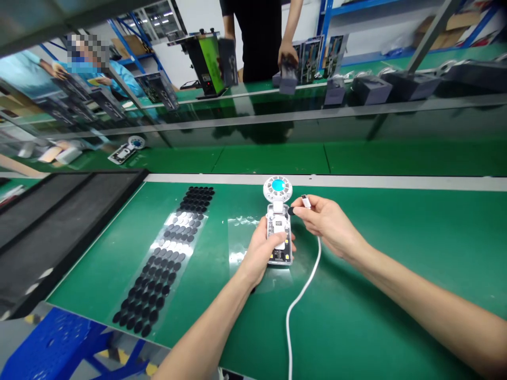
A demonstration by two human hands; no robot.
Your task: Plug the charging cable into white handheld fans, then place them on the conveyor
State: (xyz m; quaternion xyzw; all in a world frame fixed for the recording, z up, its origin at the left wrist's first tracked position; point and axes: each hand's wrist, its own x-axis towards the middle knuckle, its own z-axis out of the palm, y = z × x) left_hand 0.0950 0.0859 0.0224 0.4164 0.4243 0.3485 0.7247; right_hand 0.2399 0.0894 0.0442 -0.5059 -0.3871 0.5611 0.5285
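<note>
My left hand (264, 248) is wrapped round the lower body of a small handheld fan (279, 224), its thumb across the front. The fan has a clear casing, a white round head and a blue centre. Just right of the fan's neck, my right hand (322, 219) is closed on a white USB cable (306, 201), the plug sticking up past the fingers. A black round sticker (291, 210) is pinched at the same fingertips, close to the fan's side. The cable's cord hangs down towards the table's front edge. A clear plastic sheet (240, 243) lies beneath the fan.
Left of my hands lies a sheet of black round stickers (158, 269) on the green table (396, 274). A black tray (75, 211) stands at the far left, a blue stool (55, 343) below. Across a conveyor (273, 158), people handle boxes; another fan (125, 150) lies at the back left.
</note>
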